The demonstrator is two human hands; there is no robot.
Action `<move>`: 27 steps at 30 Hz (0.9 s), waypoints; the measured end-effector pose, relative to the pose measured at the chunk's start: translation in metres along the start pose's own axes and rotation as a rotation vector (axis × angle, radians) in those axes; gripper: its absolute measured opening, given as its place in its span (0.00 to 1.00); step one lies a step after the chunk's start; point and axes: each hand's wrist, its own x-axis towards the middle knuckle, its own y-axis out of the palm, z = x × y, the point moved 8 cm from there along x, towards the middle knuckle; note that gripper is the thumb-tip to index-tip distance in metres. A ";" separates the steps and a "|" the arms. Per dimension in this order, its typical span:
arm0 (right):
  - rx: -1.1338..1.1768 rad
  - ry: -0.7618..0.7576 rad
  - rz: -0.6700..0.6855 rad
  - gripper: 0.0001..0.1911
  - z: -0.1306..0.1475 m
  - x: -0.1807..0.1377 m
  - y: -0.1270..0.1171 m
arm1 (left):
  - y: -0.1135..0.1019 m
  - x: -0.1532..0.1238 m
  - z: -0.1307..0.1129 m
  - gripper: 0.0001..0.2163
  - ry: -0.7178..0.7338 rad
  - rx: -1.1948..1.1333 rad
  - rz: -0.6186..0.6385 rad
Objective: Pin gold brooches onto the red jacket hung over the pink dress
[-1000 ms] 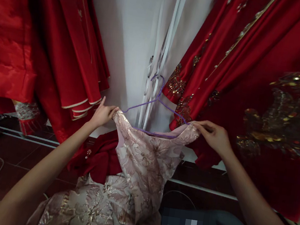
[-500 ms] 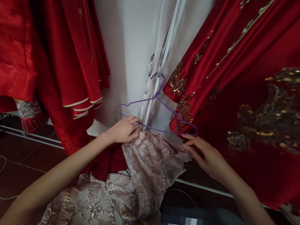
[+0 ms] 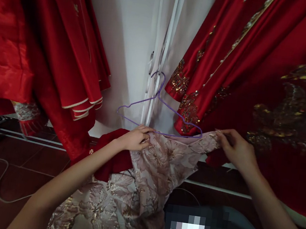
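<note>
A pale pink dress (image 3: 160, 161) with raised gold floral patterning hangs down in front of me, its upper edge at the purple hanger (image 3: 140, 100). My left hand (image 3: 138, 138) is closed on the dress's upper edge together with the hanger's lower bar. Off to the right, my right hand (image 3: 233, 142) pinches the dress's shoulder end between thumb and fingers, holding it stretched out past the hanger's right end. Dark red cloth (image 3: 115, 156) lies beside the dress under my left forearm. Whether the hanger's hook rests on anything I cannot tell.
Red garments (image 3: 72, 61) hang on the left, and red gowns with gold beading (image 3: 199, 90) on the right. Behind the hanger stands a white panel (image 3: 114, 22) with vertical white strips. A white cable (image 3: 1, 180) runs over the dark tiled floor.
My right hand has moved right and slightly up from the hanger's end, drawing the dress's shoulder out with it. My left hand stays at the hanger bar, shifted slightly right.
</note>
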 end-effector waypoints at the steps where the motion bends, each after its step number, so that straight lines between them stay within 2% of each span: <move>1: 0.031 -0.034 -0.001 0.12 0.009 0.001 0.001 | -0.001 0.000 0.001 0.09 -0.004 -0.003 0.000; 4: 0.091 -0.165 -0.045 0.13 0.044 0.008 0.001 | 0.001 0.002 -0.002 0.09 -0.015 -0.016 -0.002; 7: 0.104 -0.279 -0.118 0.12 0.080 0.016 0.003 | 0.005 0.009 -0.018 0.08 0.024 -0.059 -0.007; 10: 0.121 -0.286 -0.127 0.13 0.102 0.021 0.014 | 0.006 0.017 -0.037 0.08 0.066 -0.122 -0.030; 13: 0.118 -0.237 -0.095 0.14 0.105 0.023 0.026 | -0.004 0.012 -0.037 0.09 0.035 -0.165 -0.077; 16: 0.124 -0.208 -0.089 0.14 0.098 0.026 0.029 | -0.026 -0.013 0.002 0.10 -0.135 -0.129 -0.194; 19: 0.142 -0.195 -0.104 0.14 0.091 0.030 0.026 | -0.054 -0.062 0.071 0.12 -0.434 -0.076 -0.397; 20: 0.148 -0.193 -0.100 0.14 0.091 0.032 0.026 | -0.057 -0.078 0.093 0.13 -0.501 -0.114 -0.418; 23: 0.163 -0.181 -0.082 0.14 0.091 0.035 0.027 | -0.049 -0.113 0.144 0.16 -0.631 -0.257 -0.358; 25: 0.170 -0.171 -0.073 0.14 0.091 0.035 0.028 | -0.042 -0.126 0.163 0.17 -0.682 -0.271 -0.328; 27: 0.177 -0.166 -0.070 0.14 0.091 0.034 0.028 | -0.039 -0.131 0.171 0.17 -0.702 -0.261 -0.355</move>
